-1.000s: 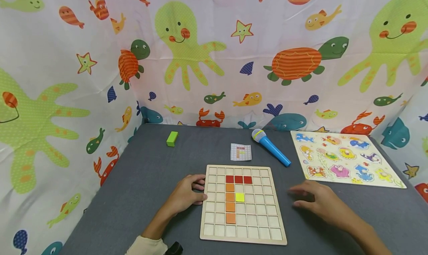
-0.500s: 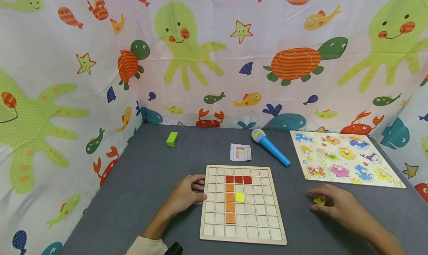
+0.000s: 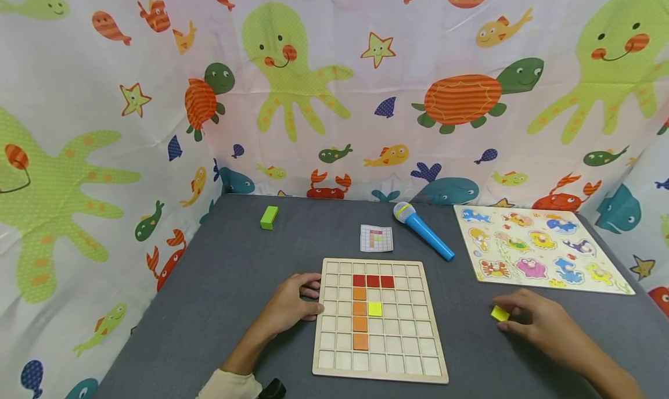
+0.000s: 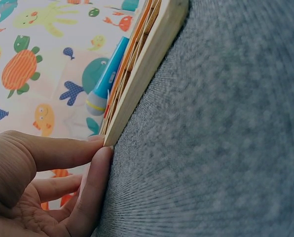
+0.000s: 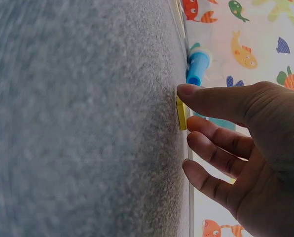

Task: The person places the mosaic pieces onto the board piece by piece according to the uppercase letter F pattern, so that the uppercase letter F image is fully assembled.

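Note:
A wooden grid board (image 3: 432, 373) lies on the table, with three red, several orange and one yellow square (image 3: 374, 309) in its cells. My left hand (image 3: 288, 306) rests at the board's left edge; its thumb and fingertips touch the rim. From the left wrist, the thumb and a finger (image 4: 98, 170) meet the end of the board's wooden edge (image 4: 152, 59). To the right of the board, my right hand (image 3: 540, 323) pinches a small yellow block (image 3: 500, 313) between thumb and index finger. In the right wrist view the yellow block (image 5: 181, 114) sits beside the thumb tip, low over the grey cloth.
Behind the board lie a small grid card (image 3: 376, 238) and a blue toy microphone (image 3: 430, 234). A green block (image 3: 269, 218) stands at the back left. A sea-animal puzzle board (image 3: 543, 245) lies at the right. A printed sea-creature curtain (image 3: 324, 39) encloses the table.
My right hand has moved right, away from the grid board, and its thumb and index finger have come around the yellow block. The left hand and the board stay where they were.

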Demonstrator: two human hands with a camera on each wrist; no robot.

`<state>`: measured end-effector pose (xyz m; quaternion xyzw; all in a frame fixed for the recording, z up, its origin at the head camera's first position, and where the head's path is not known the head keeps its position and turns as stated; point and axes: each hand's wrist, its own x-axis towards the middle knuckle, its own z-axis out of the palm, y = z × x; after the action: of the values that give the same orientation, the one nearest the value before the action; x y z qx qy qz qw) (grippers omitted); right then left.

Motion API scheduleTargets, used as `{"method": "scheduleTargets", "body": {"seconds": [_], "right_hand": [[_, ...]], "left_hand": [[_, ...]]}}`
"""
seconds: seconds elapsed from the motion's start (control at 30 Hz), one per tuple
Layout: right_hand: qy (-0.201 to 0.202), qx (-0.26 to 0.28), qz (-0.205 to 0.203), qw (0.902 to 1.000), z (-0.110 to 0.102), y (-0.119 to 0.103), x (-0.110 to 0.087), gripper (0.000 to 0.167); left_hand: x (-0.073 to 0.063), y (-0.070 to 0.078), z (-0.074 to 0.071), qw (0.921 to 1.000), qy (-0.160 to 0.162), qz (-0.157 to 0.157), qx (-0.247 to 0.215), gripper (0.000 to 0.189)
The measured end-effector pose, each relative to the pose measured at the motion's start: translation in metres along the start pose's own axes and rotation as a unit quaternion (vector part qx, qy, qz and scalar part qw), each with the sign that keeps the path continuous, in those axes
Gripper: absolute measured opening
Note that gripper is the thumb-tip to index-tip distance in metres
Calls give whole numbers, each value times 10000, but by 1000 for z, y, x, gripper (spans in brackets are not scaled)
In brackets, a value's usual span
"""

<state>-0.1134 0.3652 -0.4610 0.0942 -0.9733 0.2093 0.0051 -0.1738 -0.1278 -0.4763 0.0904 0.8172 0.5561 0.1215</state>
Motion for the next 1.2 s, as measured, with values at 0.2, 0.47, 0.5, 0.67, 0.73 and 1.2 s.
{"method": "scheduleTargets", "body": {"seconds": [0.2,0.47,0.5,0.67,0.73,1.2], "right_hand": [[-52,35,-6,10000,0,4,0,32],[-170,45,121,9998,0,5,2,30],[-171,27,141,9998,0,5,2,30],[-272,-28,240,9993,-1,5,3,30],[-337,-28,288,9990,-2,5,3,30],[-192,65,-146,9997,4,-8,6,26]], "left_hand": [[0,0,0,10000,-1,41,45,65],[-2,0,0,9999,61,45,89,65],[-1,0,0,9999,57,37,85,65],[-1,1,0,10000,15,-17,41,65],[-1,2,0,10000,3,-21,37,65],[-2,3,0,10000,6,35,1,65]]}}
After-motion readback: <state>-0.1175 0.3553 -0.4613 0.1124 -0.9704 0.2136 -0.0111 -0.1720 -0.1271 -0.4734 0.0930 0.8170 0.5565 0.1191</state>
